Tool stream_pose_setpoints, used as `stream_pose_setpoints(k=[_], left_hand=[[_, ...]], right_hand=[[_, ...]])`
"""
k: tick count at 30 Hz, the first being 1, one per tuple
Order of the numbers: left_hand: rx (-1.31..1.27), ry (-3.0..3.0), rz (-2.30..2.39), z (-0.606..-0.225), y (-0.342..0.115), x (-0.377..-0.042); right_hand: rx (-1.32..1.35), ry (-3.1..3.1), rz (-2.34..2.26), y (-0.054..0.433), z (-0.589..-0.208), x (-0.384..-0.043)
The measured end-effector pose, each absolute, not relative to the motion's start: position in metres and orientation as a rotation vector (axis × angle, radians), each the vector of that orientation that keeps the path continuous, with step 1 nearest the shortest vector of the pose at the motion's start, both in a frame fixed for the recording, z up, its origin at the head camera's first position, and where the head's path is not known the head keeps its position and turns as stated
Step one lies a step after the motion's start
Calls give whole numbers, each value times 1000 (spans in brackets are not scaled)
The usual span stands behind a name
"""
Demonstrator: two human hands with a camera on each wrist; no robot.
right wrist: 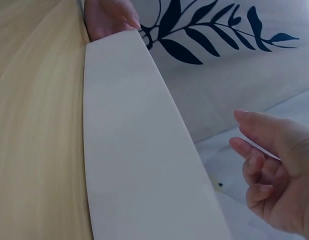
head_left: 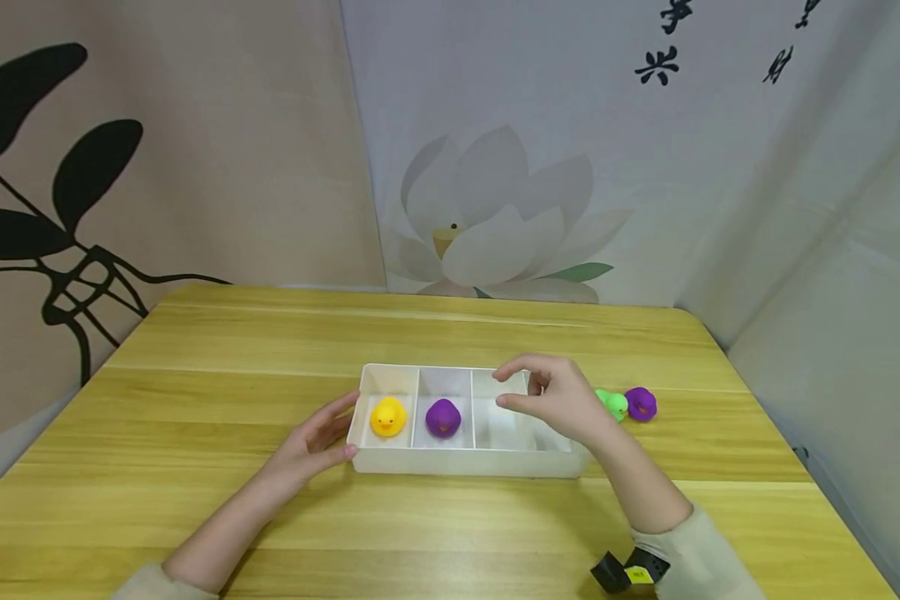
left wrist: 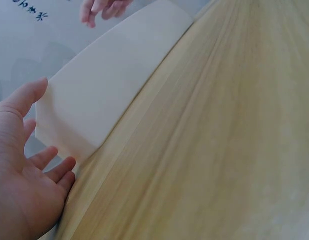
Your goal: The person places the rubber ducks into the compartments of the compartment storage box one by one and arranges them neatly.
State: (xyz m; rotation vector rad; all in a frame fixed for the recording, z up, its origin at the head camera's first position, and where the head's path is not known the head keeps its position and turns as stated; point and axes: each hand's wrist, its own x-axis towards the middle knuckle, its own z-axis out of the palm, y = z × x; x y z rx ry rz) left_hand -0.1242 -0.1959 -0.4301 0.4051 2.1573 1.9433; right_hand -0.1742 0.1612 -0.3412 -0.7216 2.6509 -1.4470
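From my right hand (head_left: 557, 398), the green toy (head_left: 612, 405) lies to the right on the desk (head_left: 345, 537), outside the tray (head_left: 465, 463) and just past the wrist; a loose purple toy (head_left: 641, 404) sits at its far side. That pair lines up left to right, as does the tray's long axis. My right grip is the nearer, yet points left, away from them, above the 3rd slot (head_left: 498, 433): thumb and forefinger apart, nothing between. My left hand (head_left: 318, 437) rests against the tray's left end, thumb and fingers spread apart. Further left in the tray sit a boxed purple toy (head_left: 443, 418) and a yellow duck (head_left: 387, 417)
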Motion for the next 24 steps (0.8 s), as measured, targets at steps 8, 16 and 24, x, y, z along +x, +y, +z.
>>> stream_pose_setpoints(k=[8,16,24], left_hand=[[431,2165,1949,-430,-196,-124],[397,2169,1939,-428,-195,-123],[404,2169,1940,-426,-194,-122]], right_hand=[[-597,2686,-1524,195,-338,-164],[-552,2779,-1559,228,-343,-161],[-392,2807,-1565,260,-349,-159]])
